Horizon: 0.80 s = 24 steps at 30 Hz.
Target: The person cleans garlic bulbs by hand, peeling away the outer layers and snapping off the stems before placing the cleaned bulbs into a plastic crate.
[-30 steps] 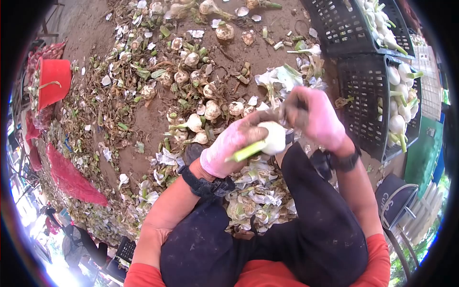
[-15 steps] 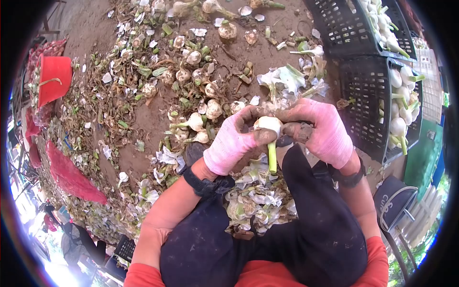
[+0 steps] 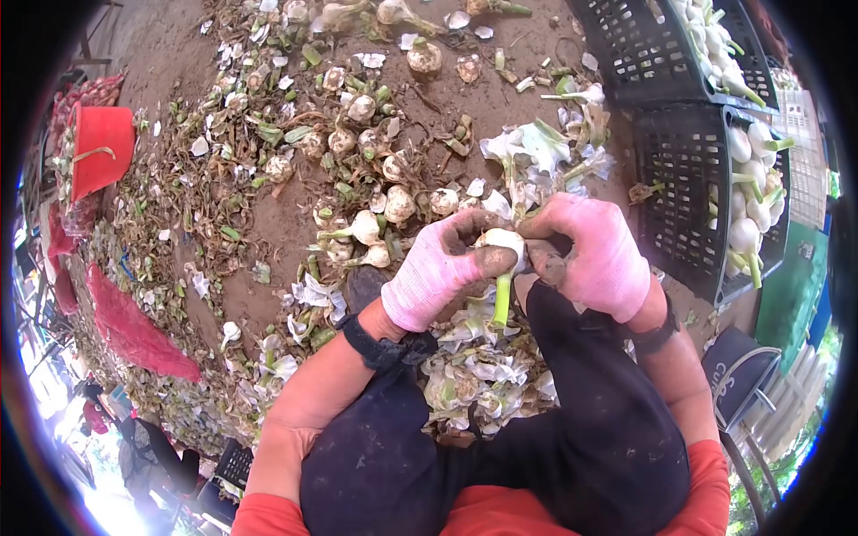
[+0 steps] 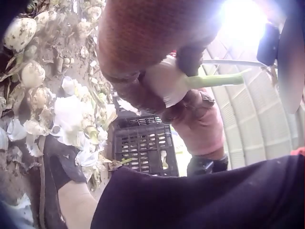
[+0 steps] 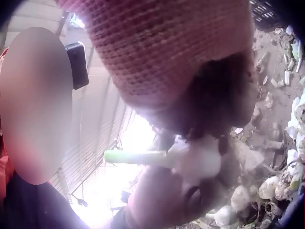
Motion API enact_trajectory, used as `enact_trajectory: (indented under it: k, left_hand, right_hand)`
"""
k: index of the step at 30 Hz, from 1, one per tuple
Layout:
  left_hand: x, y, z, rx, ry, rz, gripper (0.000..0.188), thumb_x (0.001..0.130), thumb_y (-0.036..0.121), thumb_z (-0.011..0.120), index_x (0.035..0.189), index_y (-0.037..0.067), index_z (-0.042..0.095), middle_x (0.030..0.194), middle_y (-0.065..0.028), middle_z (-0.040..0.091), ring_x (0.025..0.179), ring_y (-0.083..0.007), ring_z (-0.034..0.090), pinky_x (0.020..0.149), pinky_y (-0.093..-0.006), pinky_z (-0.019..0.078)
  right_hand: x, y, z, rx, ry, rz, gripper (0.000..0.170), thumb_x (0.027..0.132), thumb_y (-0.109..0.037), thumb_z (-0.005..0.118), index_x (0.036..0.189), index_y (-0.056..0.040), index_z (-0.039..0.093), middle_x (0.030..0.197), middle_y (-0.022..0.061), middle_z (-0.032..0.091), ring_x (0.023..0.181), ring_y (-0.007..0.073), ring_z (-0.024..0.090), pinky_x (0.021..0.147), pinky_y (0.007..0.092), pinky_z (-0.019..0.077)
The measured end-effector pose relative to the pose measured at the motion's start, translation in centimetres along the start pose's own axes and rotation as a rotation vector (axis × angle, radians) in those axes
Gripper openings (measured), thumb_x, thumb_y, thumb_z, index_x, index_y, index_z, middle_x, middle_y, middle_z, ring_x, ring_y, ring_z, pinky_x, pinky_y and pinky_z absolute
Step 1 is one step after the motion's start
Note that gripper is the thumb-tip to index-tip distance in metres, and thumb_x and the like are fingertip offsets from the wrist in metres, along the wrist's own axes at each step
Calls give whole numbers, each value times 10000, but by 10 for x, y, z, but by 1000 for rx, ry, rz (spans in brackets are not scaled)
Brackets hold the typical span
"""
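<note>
Garlic (image 3: 500, 238) is held up in front of the person, in the air between two gloved hands, with its green stem (image 3: 502, 302) pointing down toward the body. The left hand (image 3: 438, 272) has its fingers and thumb clamped on the side of the bulb. The right hand (image 3: 603, 255) is bent in close, and its fingers and thumb pinch at the other side. I cannot tell if a bit of skin is caught between them.

It looks like the outer skin is being pulled off. To do this well, the left hand should hold the bulb firmly but not squash it, and turn it a little for each pull. The right thumb should get under a loose edge, then peel the dirty skin away in long strips. It is best to stop at the clean white layer, so the cloves do not show. The stem could snap, so it should not be tugged.

Loose skins (image 3: 487, 380) lie in a heap below the hands, a fine place to drop more. Dirty bulbs (image 3: 399, 205) are on the ground (image 3: 268, 223) ahead. Clean white ones (image 3: 744, 234) sit in the black crate (image 3: 677, 201) to the right.
</note>
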<state>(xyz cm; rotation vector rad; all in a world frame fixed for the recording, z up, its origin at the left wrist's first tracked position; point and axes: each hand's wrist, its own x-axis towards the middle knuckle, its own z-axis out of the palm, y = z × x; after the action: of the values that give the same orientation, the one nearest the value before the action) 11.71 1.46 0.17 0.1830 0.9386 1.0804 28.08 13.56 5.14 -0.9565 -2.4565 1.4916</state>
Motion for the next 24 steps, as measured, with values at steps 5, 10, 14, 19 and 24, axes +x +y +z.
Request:
enact_trajectory:
  k: [5,10,14,19,24]
  left_hand:
    - [-1,12,2,68,-142,-57,676,661,231,875,1187,20,507,1093,-102,632,1038,-185,608,914,-322,493]
    - [4,4,-1,64,-174,52,864,555,178,934,1239,34,425,1149,-137,612,1091,-213,598,935,-348,501]
    - [7,3,1,142,-16,57,851,547,53,908,1238,22,414,1185,-117,561,1098,-197,585,967,-350,493]
    - [13,-4,1,594,107,293,824,574,3,863,1277,50,436,1186,-88,538,1104,-177,562,947,-334,503]
    - [27,23,-27,541,278,417,518,687,-86,693,1173,24,548,1074,-57,585,965,-136,588,829,-273,518]
  right_hand:
    - [13,19,-9,40,-71,148,137,709,-42,671,842,-13,650,732,159,647,693,331,653,639,379,524]
    - [18,78,2,-143,202,-64,217,719,76,547,882,-4,666,878,156,640,783,341,630,719,387,518]
    - [10,32,-11,119,113,188,251,765,50,585,981,-14,694,1017,128,626,909,245,624,795,330,498]
    - [4,29,3,443,-182,60,608,819,-155,728,1350,-2,474,1187,134,600,1025,183,598,855,324,497]
    - [18,54,-16,647,-44,348,341,934,-159,545,1227,13,562,1005,74,659,853,129,610,753,277,498]
